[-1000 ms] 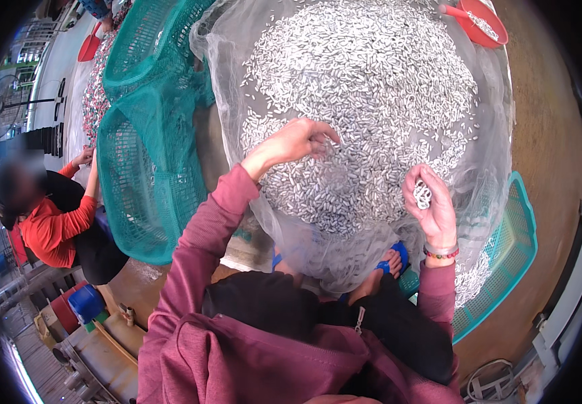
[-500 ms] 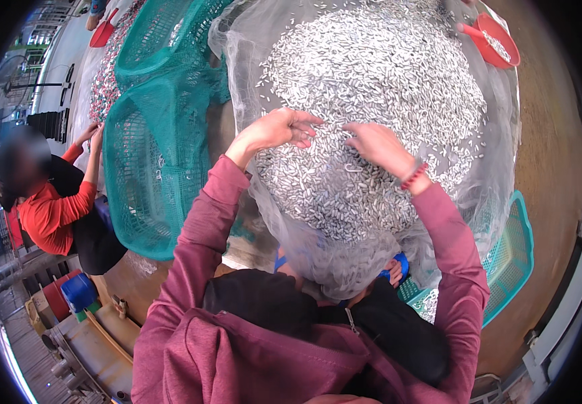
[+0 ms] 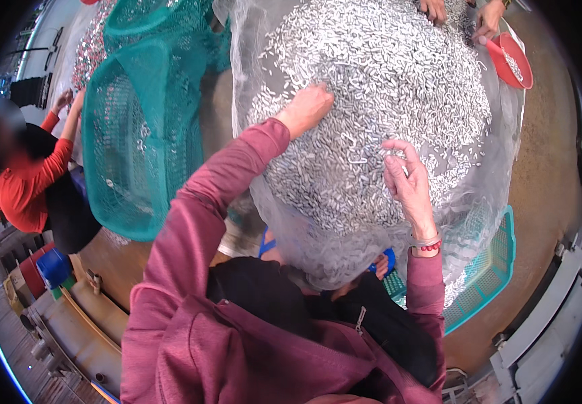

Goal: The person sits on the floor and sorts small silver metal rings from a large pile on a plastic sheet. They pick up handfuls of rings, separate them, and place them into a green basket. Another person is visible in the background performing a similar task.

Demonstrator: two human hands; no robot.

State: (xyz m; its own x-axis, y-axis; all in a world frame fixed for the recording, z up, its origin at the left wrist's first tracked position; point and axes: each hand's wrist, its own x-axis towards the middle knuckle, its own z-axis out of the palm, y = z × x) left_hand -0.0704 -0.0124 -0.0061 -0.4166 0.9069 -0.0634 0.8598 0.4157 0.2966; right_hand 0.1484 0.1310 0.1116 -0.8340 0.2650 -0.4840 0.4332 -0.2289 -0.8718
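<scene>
While the left hand [image 3: 310, 108] reaches down to the heap of small elongated white and grey pieces [image 3: 371, 74], the right hand [image 3: 408, 178] hangs over the heap's near right part in the head view. The left fingers are curled, their tips hidden; whether they grip a piece cannot be told. The right fingers bend loosely toward the thumb, and whether anything sits between them (the pale pieces behind blur the tips) cannot be told either. The heap lies on a sheer white net sheet [image 3: 321, 261]. Judging by the amounts, far more is left loose here than is gathered in the teal perforated basket [image 3: 510, 237] at near right, where a smaller white batch shows; whether that batch is finished is unclear. At far right a red scoop [image 3: 503, 57] also holds some pieces, with a co-worker's hand [image 3: 488, 21] at its handle.
</scene>
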